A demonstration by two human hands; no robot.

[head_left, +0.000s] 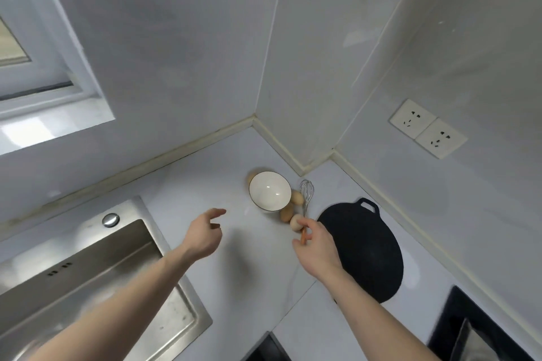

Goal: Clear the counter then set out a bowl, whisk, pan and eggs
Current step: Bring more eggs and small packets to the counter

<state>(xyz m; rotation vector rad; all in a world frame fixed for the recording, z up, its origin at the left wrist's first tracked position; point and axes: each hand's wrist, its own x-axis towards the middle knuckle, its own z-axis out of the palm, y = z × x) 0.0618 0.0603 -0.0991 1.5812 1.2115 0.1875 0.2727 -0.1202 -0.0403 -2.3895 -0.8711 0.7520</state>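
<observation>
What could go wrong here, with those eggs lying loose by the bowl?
The eggs lie loose on the smooth counter, so a nudge could roll them. The right hand touches the palest egg right over the whisk handle; bumping it might knock an egg. One egg hides behind the bowl, easy to forget.

No text, label, brand or number is showing legibly anywhere. The two wall sockets [428,128] are carrying only slot openings, and the small dark marks on the sink [60,265] wall are perhaps slots, not lettering.
</observation>
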